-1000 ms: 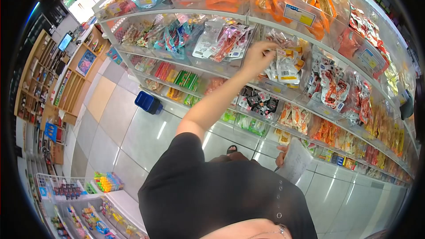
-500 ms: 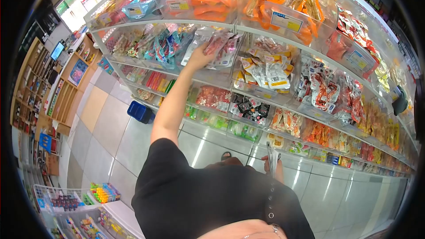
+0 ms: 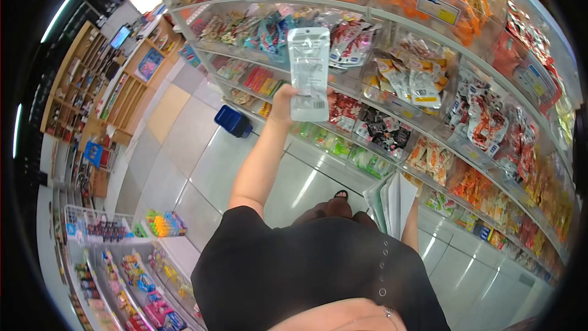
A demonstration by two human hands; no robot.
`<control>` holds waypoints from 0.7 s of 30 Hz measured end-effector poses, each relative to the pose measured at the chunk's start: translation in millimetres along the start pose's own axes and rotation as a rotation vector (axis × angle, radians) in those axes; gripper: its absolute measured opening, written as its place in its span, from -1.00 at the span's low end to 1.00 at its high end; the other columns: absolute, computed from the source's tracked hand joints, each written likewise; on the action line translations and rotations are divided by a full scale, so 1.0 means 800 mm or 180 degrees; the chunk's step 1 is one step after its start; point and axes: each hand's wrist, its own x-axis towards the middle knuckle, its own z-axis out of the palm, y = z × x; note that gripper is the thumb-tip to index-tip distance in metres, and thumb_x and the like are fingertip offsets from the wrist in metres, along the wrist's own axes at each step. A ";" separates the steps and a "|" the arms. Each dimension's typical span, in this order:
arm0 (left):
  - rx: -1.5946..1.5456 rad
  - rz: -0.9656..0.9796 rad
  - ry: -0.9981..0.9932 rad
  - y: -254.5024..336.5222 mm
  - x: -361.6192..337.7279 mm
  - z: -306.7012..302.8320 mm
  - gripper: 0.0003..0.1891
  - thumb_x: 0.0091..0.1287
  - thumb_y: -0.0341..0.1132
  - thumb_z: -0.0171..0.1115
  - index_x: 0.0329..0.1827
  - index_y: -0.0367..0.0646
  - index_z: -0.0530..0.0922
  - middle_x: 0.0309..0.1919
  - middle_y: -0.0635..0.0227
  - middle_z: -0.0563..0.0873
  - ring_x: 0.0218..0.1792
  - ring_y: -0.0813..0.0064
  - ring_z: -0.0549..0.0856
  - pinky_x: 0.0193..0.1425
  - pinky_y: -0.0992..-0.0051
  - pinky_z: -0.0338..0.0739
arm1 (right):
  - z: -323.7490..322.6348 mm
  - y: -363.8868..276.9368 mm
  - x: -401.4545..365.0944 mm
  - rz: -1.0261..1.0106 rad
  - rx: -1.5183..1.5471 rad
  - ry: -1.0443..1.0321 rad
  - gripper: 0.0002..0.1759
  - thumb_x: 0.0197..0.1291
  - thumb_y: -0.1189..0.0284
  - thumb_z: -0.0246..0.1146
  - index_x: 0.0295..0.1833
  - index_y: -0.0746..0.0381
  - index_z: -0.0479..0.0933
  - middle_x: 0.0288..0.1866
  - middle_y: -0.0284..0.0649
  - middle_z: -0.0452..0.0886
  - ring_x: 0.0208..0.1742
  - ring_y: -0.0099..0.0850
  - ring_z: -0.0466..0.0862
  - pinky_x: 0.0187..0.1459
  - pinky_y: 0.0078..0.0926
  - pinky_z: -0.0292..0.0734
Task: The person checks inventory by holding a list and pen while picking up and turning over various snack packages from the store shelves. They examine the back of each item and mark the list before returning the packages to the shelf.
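Note:
Raised before the shelves, my left hand [image 3: 283, 103] is closed on the lower side of a flat silver-white snack packet [image 3: 309, 64]. The packet is upright, with a hang hole at its top and small print and a barcode facing me. Behind it is a clear bin of red-and-silver packets [image 3: 350, 43]. Low on the right, my right hand [image 3: 413, 213] grips a fanned stack of flat white and pale green sheets [image 3: 395, 201]; its fingers are mostly hidden behind them.
Tiered shelves [image 3: 343, 6] of clear bins with bagged snacks curve across the front and right. A dark blue bin [image 3: 233, 121] stands on the tiled floor [image 3: 205, 165]. A wooden counter [image 3: 131, 73] is at the left, and a low display rack [image 3: 131, 270] lies behind left.
My left hand has drawn the snack packet out of the shelf bin and turned it upright toward me. The stack in my right hand has risen and fanned open.

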 end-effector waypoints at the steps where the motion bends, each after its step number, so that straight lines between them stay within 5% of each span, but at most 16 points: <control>1: 0.0082 0.0012 0.0020 0.000 -0.009 0.006 -0.12 -0.08 -0.26 0.15 0.42 -0.25 0.10 0.31 -0.12 0.30 0.14 -0.03 0.52 0.32 -0.15 0.22 | -0.001 0.003 0.004 -0.0061 -0.0038 0.0005 -0.58 0.25 0.17 0.14 -0.13 0.39 0.49 -0.30 -0.21 0.53 -0.27 -0.43 0.48 -0.21 -0.50 0.35; 2: 0.0158 0.0014 0.0038 -0.001 -0.017 0.013 -0.12 -0.08 -0.26 0.16 0.42 -0.25 0.10 0.30 -0.13 0.30 0.15 -0.02 0.52 0.32 -0.15 0.22 | -0.001 0.009 0.008 -0.0174 -0.0089 0.0025 -0.58 0.25 0.18 0.14 -0.13 0.39 0.48 -0.28 -0.20 0.53 -0.25 -0.42 0.48 -0.19 -0.50 0.35; 3: 0.0224 0.0002 0.0057 -0.003 -0.023 0.017 -0.12 -0.08 -0.27 0.17 0.41 -0.26 0.10 0.30 -0.13 0.31 0.15 -0.02 0.52 0.32 -0.15 0.21 | -0.003 0.022 0.017 -0.0537 -0.0255 0.0168 -0.62 0.21 0.17 0.19 -0.29 0.32 0.58 -0.49 -0.36 0.56 -0.46 -0.55 0.51 -0.39 -0.56 0.40; 4: 0.0474 0.0100 0.0131 -0.005 -0.029 0.019 -0.14 -0.09 -0.25 0.18 0.38 -0.33 0.14 0.26 -0.13 0.36 0.14 0.02 0.53 0.17 0.08 0.49 | 0.005 0.007 0.006 -0.0444 -0.0310 0.0176 -0.65 0.20 0.19 0.21 -0.33 0.30 0.58 -0.49 -0.37 0.56 -0.45 -0.57 0.51 -0.38 -0.57 0.39; 6: 0.0568 0.0084 0.0162 -0.009 -0.042 0.035 -0.13 -0.10 -0.25 0.19 0.38 -0.33 0.15 0.26 -0.13 0.36 0.15 0.05 0.53 0.21 0.11 0.46 | 0.026 -0.038 -0.027 -0.0234 -0.0426 0.0183 -0.70 0.18 0.23 0.24 -0.40 0.26 0.57 -0.48 -0.40 0.56 -0.44 -0.61 0.49 -0.36 -0.61 0.37; 9: 0.0699 -0.0001 0.0284 -0.011 -0.061 0.044 -0.10 -0.13 -0.25 0.20 0.39 -0.30 0.14 0.28 -0.14 0.33 0.16 0.01 0.51 0.29 0.00 0.32 | 0.007 0.001 -0.011 -0.0057 -0.0296 0.0089 -0.75 0.13 0.30 0.31 -0.49 0.23 0.54 -0.50 -0.42 0.55 -0.44 -0.64 0.46 -0.36 -0.65 0.34; 15: 0.0819 -0.0077 0.0298 -0.012 -0.074 0.041 -0.06 -0.21 -0.26 0.23 0.38 -0.30 0.16 0.28 -0.12 0.33 0.16 -0.02 0.51 0.25 0.00 0.36 | 0.000 0.013 -0.020 0.0317 -0.0328 -0.0946 -0.82 0.04 0.43 0.37 -0.47 0.26 0.53 -0.51 -0.41 0.57 -0.51 -0.66 0.48 -0.44 -0.66 0.36; 21: 0.0724 -0.0114 0.0064 0.011 -0.068 0.005 -0.04 -0.24 -0.26 0.29 0.37 -0.34 0.16 0.25 -0.15 0.37 0.12 -0.04 0.54 0.21 0.11 0.44 | 0.039 0.020 -0.031 0.0319 -0.0891 -0.0846 -0.80 0.00 0.45 0.39 -0.31 0.33 0.57 -0.42 -0.30 0.64 -0.43 -0.61 0.58 -0.38 -0.62 0.45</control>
